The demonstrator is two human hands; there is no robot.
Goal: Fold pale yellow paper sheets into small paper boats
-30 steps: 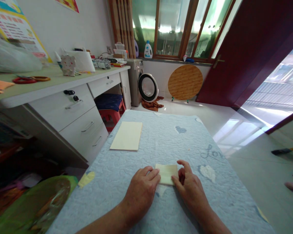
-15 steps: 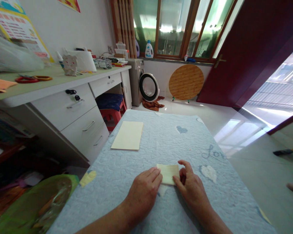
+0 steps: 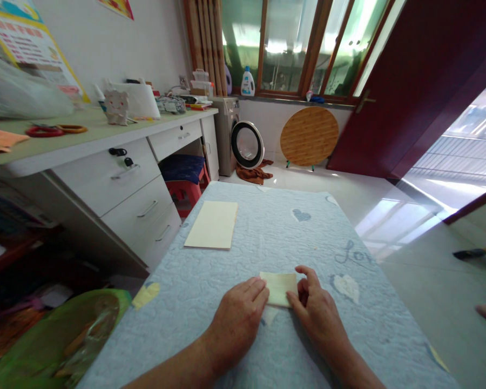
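A small folded piece of pale yellow paper (image 3: 281,289) lies on the light blue quilted cloth (image 3: 275,227) in front of me. My left hand (image 3: 243,308) covers its left edge, fingers pressed together on it; the left thumb is hidden. At the right edge, my right hand (image 3: 314,300) touches the paper with its thumb, the index finger arched above and the other fingers curled in. Further off to the left, a flat stack of larger pale yellow sheets (image 3: 211,225) rests on the cloth, apart from both hands.
Left of the cloth-covered table stands a white desk (image 3: 117,178) with scissors (image 3: 44,131) on top. A green basket (image 3: 60,346) with plastic bags sits at lower left. A red stool (image 3: 184,186), a washing machine (image 3: 227,135) with its door open and a round wooden board (image 3: 309,136) are beyond.
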